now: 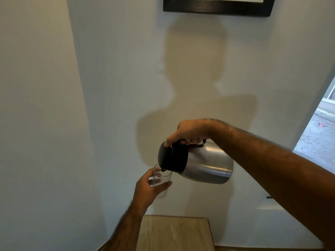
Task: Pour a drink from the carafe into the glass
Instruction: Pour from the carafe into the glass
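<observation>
Steel carafe (197,163) tipped nearly horizontal, spout left and down, touching rim of glass (161,180) — gripped by handle in closed right hand (188,132). Left hand (148,189) wrapped round glass, midair above wooden table (174,232) edge — wall (108,87) behind.

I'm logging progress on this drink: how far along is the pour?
Done: the right hand has the steel carafe by its handle, tipped with the spout over the glass, which the left hand holds up above the wooden table. In hand: the pour itself; no stream or liquid level is discernible. Left: filling the glass and righting the carafe.
</observation>
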A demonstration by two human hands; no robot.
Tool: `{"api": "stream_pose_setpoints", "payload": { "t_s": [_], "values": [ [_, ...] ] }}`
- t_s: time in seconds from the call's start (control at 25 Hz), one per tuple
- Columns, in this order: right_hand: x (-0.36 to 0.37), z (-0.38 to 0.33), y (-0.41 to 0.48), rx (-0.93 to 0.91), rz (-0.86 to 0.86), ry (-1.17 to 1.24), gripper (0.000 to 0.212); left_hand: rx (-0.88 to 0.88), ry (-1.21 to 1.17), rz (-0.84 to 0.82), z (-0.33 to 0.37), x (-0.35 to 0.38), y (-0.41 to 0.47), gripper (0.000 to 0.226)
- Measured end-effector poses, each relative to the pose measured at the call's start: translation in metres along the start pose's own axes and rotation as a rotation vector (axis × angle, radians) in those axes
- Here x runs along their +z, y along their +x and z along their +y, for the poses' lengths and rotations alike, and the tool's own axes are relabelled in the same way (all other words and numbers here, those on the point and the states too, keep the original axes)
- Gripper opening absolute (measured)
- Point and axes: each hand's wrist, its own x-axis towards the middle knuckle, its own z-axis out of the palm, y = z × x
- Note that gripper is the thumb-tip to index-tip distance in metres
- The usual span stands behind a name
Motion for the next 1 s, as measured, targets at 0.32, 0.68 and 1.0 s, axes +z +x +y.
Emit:
{"api": "stream_pose_setpoints", "payload": {
  "t_s": [0.32,0.68,1.0],
  "values": [
    [0.001,-0.007,0.016,0.031,-0.051,-0.084,0.047,-0.004,0.027,-0.005,-0.007,0.003,0.01,0.063],
    [-0.002,-0.014,0.022,0.052,-0.071,-0.129,0.046,-0.012,0.047,-0.005,-0.017,0.004,0.012,0.059],
    [-0.006,-0.016,0.019,0.052,-0.072,-0.157,0.047,-0.018,0.036,-0.017,-0.023,0.007,0.014,0.062]
  ]
}}
